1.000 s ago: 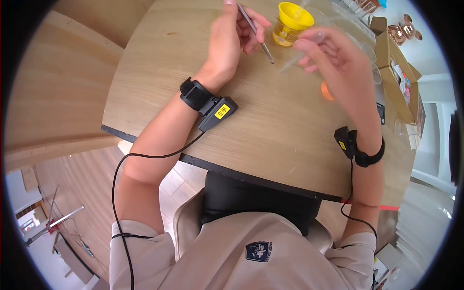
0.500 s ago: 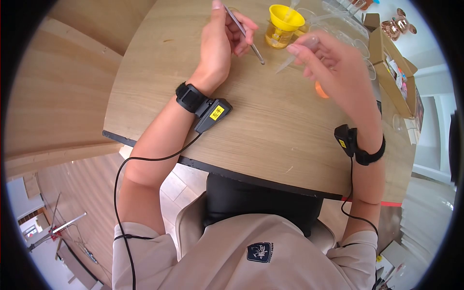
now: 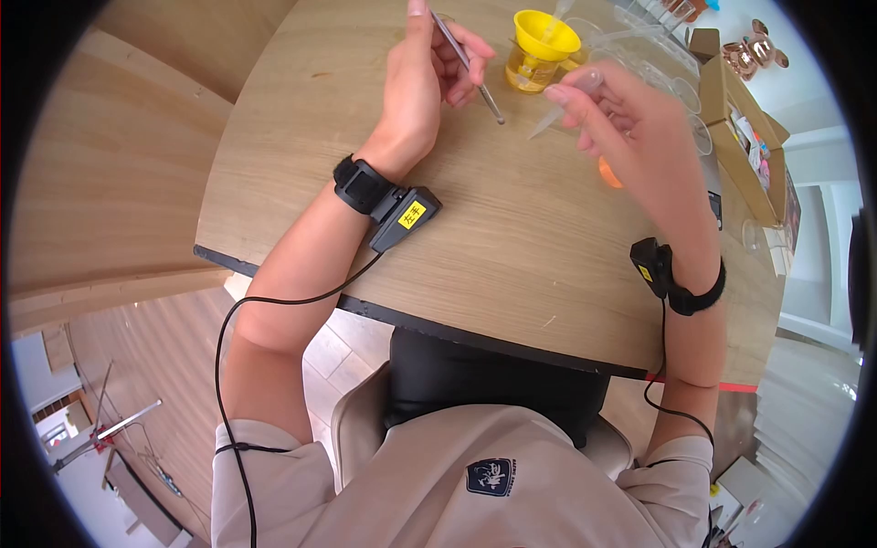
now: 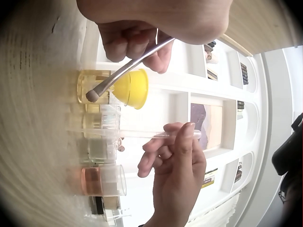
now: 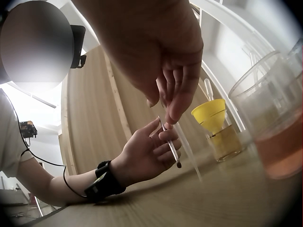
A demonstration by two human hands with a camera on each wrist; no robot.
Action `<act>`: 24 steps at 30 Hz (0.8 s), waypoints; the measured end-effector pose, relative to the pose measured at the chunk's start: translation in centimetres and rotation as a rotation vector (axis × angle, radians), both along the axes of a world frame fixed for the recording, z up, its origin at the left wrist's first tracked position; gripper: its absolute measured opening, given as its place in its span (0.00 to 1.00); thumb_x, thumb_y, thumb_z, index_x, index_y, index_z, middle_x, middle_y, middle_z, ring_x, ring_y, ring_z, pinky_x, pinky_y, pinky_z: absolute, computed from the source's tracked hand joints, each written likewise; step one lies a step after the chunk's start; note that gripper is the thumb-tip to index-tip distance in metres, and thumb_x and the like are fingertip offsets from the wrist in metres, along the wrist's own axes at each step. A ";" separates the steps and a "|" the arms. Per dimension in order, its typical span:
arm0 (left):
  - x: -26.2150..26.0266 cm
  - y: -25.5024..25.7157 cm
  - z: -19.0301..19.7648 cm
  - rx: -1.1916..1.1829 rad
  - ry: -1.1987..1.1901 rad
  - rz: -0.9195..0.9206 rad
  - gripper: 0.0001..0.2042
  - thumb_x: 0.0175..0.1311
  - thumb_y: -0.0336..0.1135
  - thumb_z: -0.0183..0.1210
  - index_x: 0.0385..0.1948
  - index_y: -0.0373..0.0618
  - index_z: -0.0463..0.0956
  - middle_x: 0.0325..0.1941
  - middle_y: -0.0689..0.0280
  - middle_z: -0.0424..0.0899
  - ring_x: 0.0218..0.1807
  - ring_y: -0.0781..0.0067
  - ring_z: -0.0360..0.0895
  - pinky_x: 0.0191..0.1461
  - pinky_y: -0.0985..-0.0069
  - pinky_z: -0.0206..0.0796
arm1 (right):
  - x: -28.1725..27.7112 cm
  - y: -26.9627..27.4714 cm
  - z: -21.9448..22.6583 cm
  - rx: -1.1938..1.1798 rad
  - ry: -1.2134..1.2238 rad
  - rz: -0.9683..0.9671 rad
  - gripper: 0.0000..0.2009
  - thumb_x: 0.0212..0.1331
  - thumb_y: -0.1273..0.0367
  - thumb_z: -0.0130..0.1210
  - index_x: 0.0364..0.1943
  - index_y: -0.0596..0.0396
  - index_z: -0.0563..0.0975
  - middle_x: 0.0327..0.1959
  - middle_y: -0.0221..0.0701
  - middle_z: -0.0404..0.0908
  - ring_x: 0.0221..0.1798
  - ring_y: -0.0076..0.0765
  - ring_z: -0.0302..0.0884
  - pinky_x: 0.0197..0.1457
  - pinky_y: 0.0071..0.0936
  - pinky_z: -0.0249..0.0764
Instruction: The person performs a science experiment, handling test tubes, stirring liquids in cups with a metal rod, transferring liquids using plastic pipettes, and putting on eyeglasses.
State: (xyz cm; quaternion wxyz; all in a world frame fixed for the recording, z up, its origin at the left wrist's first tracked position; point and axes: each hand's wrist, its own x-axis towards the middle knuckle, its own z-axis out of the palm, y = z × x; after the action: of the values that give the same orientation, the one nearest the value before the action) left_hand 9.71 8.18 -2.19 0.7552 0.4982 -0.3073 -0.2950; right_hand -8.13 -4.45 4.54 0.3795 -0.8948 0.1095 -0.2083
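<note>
My left hand (image 3: 416,100) grips a small brush (image 4: 124,71) by its slim metallic handle, the brown bristle tip slanting down over the table. Between thumb and fingers, my right hand (image 3: 644,123) pinches a clear plastic dropper (image 5: 188,150), its thin tip pointing down. The two tools hang close together but apart, just in front of a glass beaker (image 3: 528,73) of yellow liquid. A yellow funnel (image 3: 546,35) sits in the beaker's mouth, with another dropper (image 5: 209,89) standing in it. A clear cup with orange liquid (image 5: 280,153) stands beside my right hand.
Several clear cups and a rack of tubes (image 3: 671,14) stand at the back right. An open cardboard box (image 3: 775,183) with small items lies at the right, a shiny copper bear figure (image 3: 755,53) behind it. The table's dark front edge (image 3: 475,342) runs before my body.
The head view has shifted slightly. My right hand, blurred a second ago, shows a little sharper now. Both hands keep hold of the brush and the dropper in nearly the same places.
</note>
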 end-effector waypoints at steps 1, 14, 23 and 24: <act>0.0 0.1 0.1 0.004 -0.008 0.001 0.35 0.80 0.61 0.27 0.32 0.40 0.77 0.21 0.68 0.73 0.19 0.79 0.57 0.25 0.78 0.52 | -0.1 0.0 0.1 -0.015 0.009 0.000 0.13 0.65 0.61 0.63 0.37 0.58 0.81 0.22 0.29 0.79 0.22 0.21 0.74 0.27 0.21 0.68; -0.1 0.0 0.1 0.022 0.011 0.008 0.35 0.80 0.61 0.27 0.32 0.40 0.77 0.21 0.67 0.73 0.19 0.78 0.59 0.26 0.77 0.53 | -0.8 -0.7 0.9 -0.115 0.028 0.044 0.13 0.63 0.61 0.65 0.36 0.59 0.81 0.20 0.29 0.77 0.19 0.24 0.72 0.26 0.25 0.68; 0.0 0.0 0.2 0.025 -0.016 0.008 0.35 0.80 0.60 0.27 0.35 0.39 0.77 0.24 0.64 0.76 0.19 0.77 0.61 0.26 0.76 0.57 | -1.8 -1.1 3.0 -0.040 0.274 0.006 0.07 0.63 0.69 0.65 0.41 0.58 0.82 0.23 0.25 0.79 0.22 0.14 0.71 0.25 0.16 0.65; 0.0 0.0 0.2 0.027 -0.012 0.011 0.35 0.80 0.60 0.27 0.35 0.39 0.77 0.24 0.64 0.76 0.20 0.77 0.61 0.26 0.76 0.57 | -1.8 -1.3 2.7 -0.039 0.274 0.003 0.07 0.63 0.69 0.65 0.41 0.58 0.82 0.23 0.25 0.79 0.22 0.14 0.71 0.25 0.16 0.65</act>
State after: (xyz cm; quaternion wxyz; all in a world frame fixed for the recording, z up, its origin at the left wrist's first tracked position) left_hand 9.69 8.21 -2.04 0.7483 0.5117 -0.3051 -0.2918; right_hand -9.95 -5.73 7.25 0.3438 -0.9222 0.1548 -0.0856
